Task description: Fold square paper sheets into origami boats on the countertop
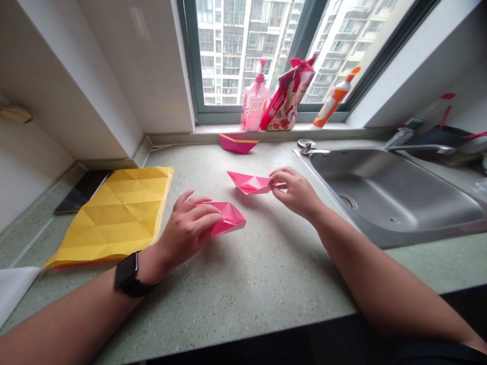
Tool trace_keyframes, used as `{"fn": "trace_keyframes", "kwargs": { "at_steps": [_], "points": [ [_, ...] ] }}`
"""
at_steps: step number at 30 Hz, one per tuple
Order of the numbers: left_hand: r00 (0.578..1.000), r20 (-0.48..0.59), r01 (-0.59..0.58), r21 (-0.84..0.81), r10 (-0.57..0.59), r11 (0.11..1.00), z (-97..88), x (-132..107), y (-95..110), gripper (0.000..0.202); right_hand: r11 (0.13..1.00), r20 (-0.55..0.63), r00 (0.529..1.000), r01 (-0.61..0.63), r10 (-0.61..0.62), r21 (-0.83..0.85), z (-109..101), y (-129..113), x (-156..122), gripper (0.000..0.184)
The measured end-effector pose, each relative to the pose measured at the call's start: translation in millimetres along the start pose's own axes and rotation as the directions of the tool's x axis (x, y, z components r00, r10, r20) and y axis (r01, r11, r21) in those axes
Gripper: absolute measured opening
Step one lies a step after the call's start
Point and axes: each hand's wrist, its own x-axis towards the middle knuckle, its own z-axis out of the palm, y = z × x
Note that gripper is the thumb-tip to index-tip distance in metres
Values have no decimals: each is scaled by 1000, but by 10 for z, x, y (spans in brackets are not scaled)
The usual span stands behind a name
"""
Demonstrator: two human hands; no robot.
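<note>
My right hand (pixel 292 191) pinches the right tip of a pink paper boat (pixel 249 183) between thumb and fingers. Nearer to me, a second pink paper boat (pixel 229 218) sits under the fingers of my left hand (pixel 192 220), which holds it by its left end. My left thumb is hidden behind the hand, and the fingers cover part of that boat. A darker pink paper boat (pixel 238 145) with a yellow edge stands apart at the back of the counter, touched by neither hand.
Creased yellow paper sheets (pixel 122 213) lie at the left, partly over a dark flat object (pixel 81 191). A steel sink (pixel 391 192) is set into the counter (pixel 243 284) at the right. A pump bottle (pixel 254 104), a red bag (pixel 289 96) and an orange-white bottle (pixel 335 101) line the sill.
</note>
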Motion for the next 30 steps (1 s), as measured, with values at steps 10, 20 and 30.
{"fn": "trace_keyframes", "kwargs": {
  "at_steps": [10,20,30],
  "points": [
    [898,-256,298,-241,-357,924,-405,265,115,10,935,95,952,262,-291,240,263,-522,-154,21],
    [801,-159,423,-531,-577,734,-423,282,41,20,898,-12,995,98,-103,429,357,-643,-220,30],
    [524,536,719,-695,-663,7,-321,339,150,46,664,218,953,-304,212,683,376,-688,-215,39]
  ]
}}
